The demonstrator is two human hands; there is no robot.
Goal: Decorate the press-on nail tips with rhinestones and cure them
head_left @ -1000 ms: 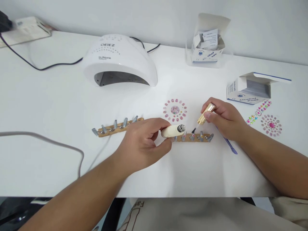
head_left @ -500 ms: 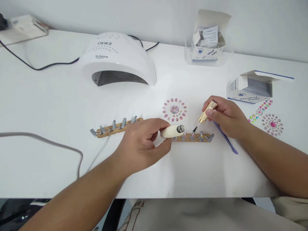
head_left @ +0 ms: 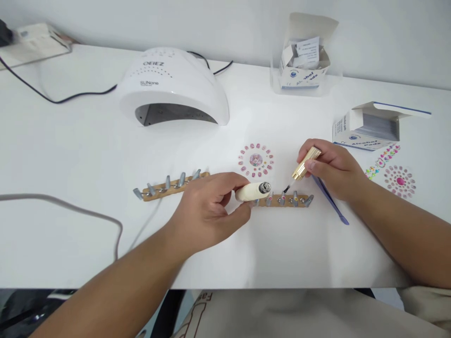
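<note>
My left hand point(head_left: 214, 211) is closed around a cream nail polish bottle point(head_left: 248, 192), tilted with its open neck toward the right. My right hand point(head_left: 333, 166) pinches the gold cap of a nail polish brush point(head_left: 306, 164). The dark bristles point down at a grey false nail point(head_left: 282, 199) in the middle of the right display strip point(head_left: 303, 204); whether they touch it I cannot tell. Several grey nails with small coloured decorations stand on that strip, its left end hidden by my left hand. A second strip point(head_left: 169, 190) of plain grey nails lies further left.
A white nail lamp point(head_left: 176, 87) stands at the back. Two open alcohol pad boxes point(head_left: 305, 77) point(head_left: 366, 131) are at the back right. Round sticker sheets point(head_left: 256, 160) point(head_left: 400, 181) and purple tweezers point(head_left: 331, 202) lie nearby. A grey cable point(head_left: 70, 206) crosses the left side.
My right hand and the brush have shifted very slightly to the right, with the bristles still by the middle nail. My left hand and the bottle look unmoved.
</note>
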